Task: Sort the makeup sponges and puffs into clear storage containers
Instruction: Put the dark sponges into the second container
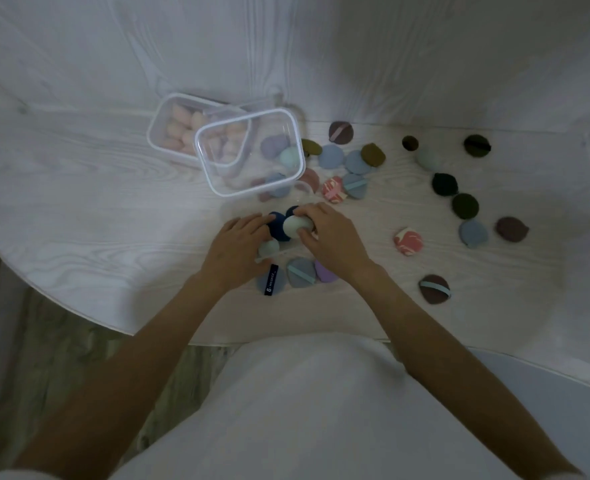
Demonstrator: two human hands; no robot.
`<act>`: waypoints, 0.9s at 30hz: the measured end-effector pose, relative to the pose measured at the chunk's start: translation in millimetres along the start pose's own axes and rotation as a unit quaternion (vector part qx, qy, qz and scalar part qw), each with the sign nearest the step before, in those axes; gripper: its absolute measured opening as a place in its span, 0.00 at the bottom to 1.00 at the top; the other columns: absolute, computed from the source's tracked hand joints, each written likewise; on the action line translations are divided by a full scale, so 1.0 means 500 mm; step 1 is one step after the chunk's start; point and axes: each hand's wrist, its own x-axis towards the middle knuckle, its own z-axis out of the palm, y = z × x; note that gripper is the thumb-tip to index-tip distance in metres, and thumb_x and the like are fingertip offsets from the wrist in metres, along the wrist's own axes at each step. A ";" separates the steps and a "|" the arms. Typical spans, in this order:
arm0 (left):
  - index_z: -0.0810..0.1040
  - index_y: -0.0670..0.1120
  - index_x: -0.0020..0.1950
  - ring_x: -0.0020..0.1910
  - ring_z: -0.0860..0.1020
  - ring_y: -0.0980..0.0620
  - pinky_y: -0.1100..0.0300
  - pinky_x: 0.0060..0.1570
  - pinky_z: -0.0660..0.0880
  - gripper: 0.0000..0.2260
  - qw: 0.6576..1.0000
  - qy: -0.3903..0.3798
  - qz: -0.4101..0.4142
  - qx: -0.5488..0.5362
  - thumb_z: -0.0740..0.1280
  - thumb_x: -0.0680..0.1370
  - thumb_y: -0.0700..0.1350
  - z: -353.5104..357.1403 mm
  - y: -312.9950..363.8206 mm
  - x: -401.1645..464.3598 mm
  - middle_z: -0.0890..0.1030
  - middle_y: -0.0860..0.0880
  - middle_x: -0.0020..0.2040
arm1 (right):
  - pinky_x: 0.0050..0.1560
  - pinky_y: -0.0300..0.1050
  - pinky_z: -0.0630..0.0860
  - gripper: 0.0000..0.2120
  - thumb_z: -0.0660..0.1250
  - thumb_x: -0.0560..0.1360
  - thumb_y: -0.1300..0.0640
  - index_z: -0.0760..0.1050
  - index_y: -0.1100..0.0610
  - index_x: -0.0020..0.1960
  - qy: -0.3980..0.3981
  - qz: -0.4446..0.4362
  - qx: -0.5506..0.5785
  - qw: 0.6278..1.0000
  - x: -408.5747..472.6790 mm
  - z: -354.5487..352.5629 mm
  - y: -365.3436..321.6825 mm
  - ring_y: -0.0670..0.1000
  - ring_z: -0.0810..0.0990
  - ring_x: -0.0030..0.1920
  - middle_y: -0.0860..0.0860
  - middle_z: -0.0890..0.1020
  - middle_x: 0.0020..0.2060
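**Two hands, one pile of sponges**

Both hands meet at a small clump of sponges near the middle of the white table (78, 188). The right hand (331, 237) curls its fingers around a pale green sponge (297, 227) and grips it. The left hand (234, 247) is half open, its fingertips resting on a dark blue sponge (276, 225). Another pale green sponge (268, 247) sits just beside the left thumb. Farther away stand two clear boxes: the far box (168, 126) holds pink sponges, and the nearer box (252, 150) leans over it. Round puffs lie scattered to the right.
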 end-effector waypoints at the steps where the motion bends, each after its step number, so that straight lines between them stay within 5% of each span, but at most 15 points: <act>1: 0.77 0.42 0.48 0.56 0.78 0.44 0.51 0.54 0.72 0.19 1.000 -0.012 0.001 -0.008 0.77 0.60 0.44 0.000 0.002 0.003 0.77 0.45 0.63 | 0.42 0.47 0.70 0.12 0.63 0.74 0.59 0.73 0.58 0.57 0.002 0.008 -0.030 1.000 0.004 -0.002 0.005 0.55 0.76 0.45 0.56 0.78 0.50; 5: 0.73 0.44 0.60 0.56 0.76 0.43 0.52 0.53 0.72 0.28 1.000 -0.026 -0.012 -0.012 0.76 0.63 0.47 -0.004 -0.003 0.015 0.76 0.46 0.62 | 0.41 0.47 0.69 0.08 0.64 0.73 0.60 0.76 0.59 0.52 0.011 -0.027 -0.145 0.989 0.019 -0.016 0.022 0.56 0.76 0.43 0.56 0.80 0.45; 10: 0.62 0.47 0.72 0.61 0.71 0.45 0.55 0.58 0.67 0.37 0.998 -0.060 -0.033 0.003 0.70 0.69 0.60 -0.011 0.009 0.043 0.73 0.47 0.65 | 0.48 0.49 0.69 0.13 0.61 0.76 0.61 0.77 0.58 0.58 -0.100 -0.043 -0.188 0.976 0.036 -0.004 0.029 0.58 0.77 0.49 0.58 0.81 0.49; 14: 0.61 0.47 0.73 0.62 0.70 0.46 0.56 0.58 0.68 0.37 0.996 -0.070 -0.050 -0.007 0.69 0.69 0.61 -0.002 0.007 0.045 0.72 0.47 0.66 | 0.47 0.46 0.70 0.14 0.60 0.76 0.61 0.76 0.58 0.60 -0.160 -0.025 -0.199 0.967 0.058 0.016 0.017 0.56 0.77 0.52 0.57 0.79 0.54; 19: 0.68 0.47 0.68 0.60 0.73 0.45 0.52 0.55 0.72 0.35 0.995 -0.046 -0.068 -0.056 0.73 0.66 0.59 0.007 0.000 0.043 0.75 0.46 0.63 | 0.38 0.45 0.68 0.09 0.62 0.75 0.62 0.74 0.61 0.55 -0.117 0.003 -0.142 0.983 0.065 0.063 -0.028 0.58 0.79 0.44 0.58 0.80 0.47; 24: 0.65 0.50 0.70 0.57 0.74 0.47 0.53 0.51 0.72 0.36 0.994 -0.041 -0.071 -0.069 0.72 0.66 0.60 0.007 0.003 0.040 0.73 0.48 0.63 | 0.36 0.44 0.64 0.11 0.59 0.78 0.54 0.78 0.58 0.52 -0.118 0.009 -0.224 0.967 0.060 0.059 -0.016 0.55 0.79 0.44 0.55 0.82 0.44; 27: 0.66 0.49 0.70 0.58 0.74 0.46 0.52 0.50 0.74 0.35 0.996 -0.035 -0.067 -0.054 0.72 0.67 0.60 0.008 0.008 0.038 0.72 0.47 0.64 | 0.37 0.44 0.60 0.15 0.62 0.78 0.51 0.82 0.59 0.44 -0.100 -0.038 -0.140 0.984 0.049 0.033 0.005 0.57 0.77 0.39 0.56 0.82 0.37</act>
